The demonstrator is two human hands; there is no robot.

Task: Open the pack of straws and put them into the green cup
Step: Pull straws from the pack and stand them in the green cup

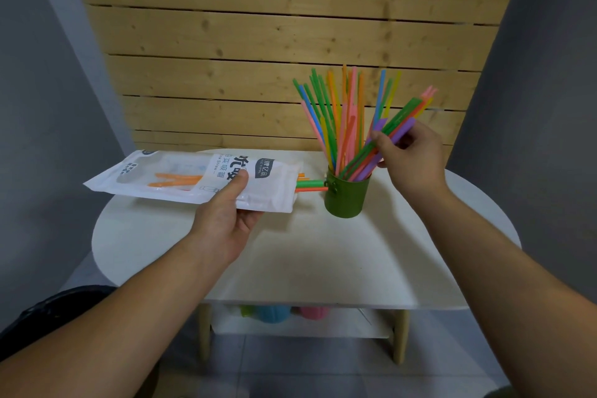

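My left hand [231, 212] holds a white straw pack [181, 178] flat above the table's left side, thumb on top. The pack's open end faces right, and a few green and orange straws [310, 186] stick out of it toward the green cup [347, 195]. The cup stands upright on the table and holds several coloured straws [336, 113] fanned upward. My right hand [408, 157] grips a bundle of purple, green and pink straws [392, 136], tilted, with their lower ends inside the cup.
The white rounded table [323, 255] stands against a wooden slat wall [274, 42]. On a lower shelf [300, 326] under the table lie blue, pink and green items. Grey walls stand on both sides.
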